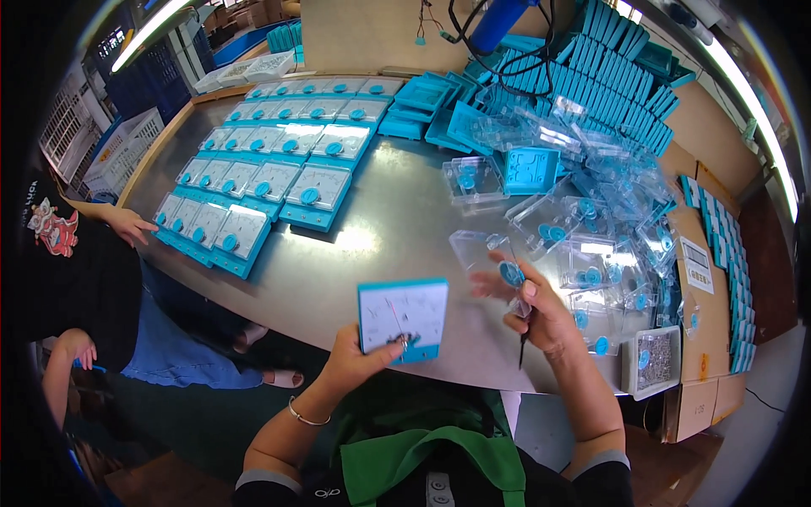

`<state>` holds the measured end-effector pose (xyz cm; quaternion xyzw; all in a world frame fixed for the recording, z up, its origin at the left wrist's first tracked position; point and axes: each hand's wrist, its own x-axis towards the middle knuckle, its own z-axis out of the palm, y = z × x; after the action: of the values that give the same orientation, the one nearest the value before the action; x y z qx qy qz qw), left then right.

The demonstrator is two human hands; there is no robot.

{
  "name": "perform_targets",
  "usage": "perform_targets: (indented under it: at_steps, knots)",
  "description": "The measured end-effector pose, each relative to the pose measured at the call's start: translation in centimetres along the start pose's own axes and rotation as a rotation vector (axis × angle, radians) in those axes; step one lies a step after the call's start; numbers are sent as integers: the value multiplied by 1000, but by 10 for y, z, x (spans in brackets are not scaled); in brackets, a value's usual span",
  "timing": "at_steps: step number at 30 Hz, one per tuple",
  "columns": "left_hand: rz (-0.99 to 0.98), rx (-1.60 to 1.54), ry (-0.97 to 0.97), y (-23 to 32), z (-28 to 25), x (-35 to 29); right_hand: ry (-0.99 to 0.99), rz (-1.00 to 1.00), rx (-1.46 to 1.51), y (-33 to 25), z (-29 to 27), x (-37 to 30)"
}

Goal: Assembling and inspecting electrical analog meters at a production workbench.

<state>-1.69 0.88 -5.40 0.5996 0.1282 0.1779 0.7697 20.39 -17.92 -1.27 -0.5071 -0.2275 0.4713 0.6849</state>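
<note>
My left hand [359, 359] grips the lower edge of a panel meter [404, 318] with a white dial face and a teal frame, held upright above the near edge of the metal table [397, 203]. My right hand [532, 308] holds a clear plastic cover [486, 251] with a round blue knob, along with a thin dark tool that points down from the fingers. The cover sits to the right of the meter, apart from it.
Rows of finished teal meters [270, 169] lie at the table's left. A heap of clear covers [591, 220] and teal back shells [608, 76] fills the right. A small tray of screws [655, 362] sits at the near right edge. Another person's hand [131, 224] rests at the left.
</note>
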Motion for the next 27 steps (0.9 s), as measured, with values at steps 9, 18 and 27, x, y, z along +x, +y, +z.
perform_targets:
  at_steps: [9,18,27]
  knots:
    - [201,675,-435,27,1,-7,-220,92,601,40,16,24]
    - [79,271,-217,24,-4,-5,-38,-37,323,29,32,20]
    - [895,1465,92,37,-48,2,89,-298,-255,13,42,0]
